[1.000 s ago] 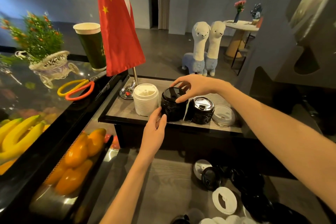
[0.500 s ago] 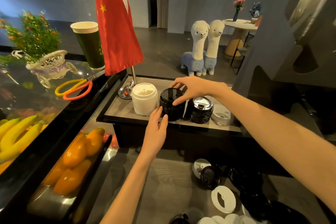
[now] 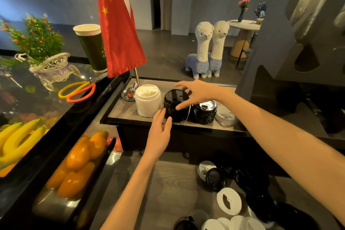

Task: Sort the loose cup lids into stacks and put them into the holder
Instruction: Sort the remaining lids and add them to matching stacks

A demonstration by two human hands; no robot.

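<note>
A person's right hand (image 3: 197, 93) is spreading wide fingers over the upright glossy black plastic lid stack (image 3: 175, 105), just right of the ribbed white lid stack (image 3: 148, 100); the left hand (image 3: 160, 132) is bracing its front, fingers open.

Glossy black plastic lid stack (image 3: 175, 106) on matt wood-grain holder (image 3: 123, 112), ribbed white stack (image 3: 148, 100) beside

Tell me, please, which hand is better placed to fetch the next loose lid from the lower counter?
Probably the left hand. It only rests its fingertips against the front of the black lid stack, nearer the loose lids on the lower counter, while the right hand reaches further, spread over the stack's top.
</note>
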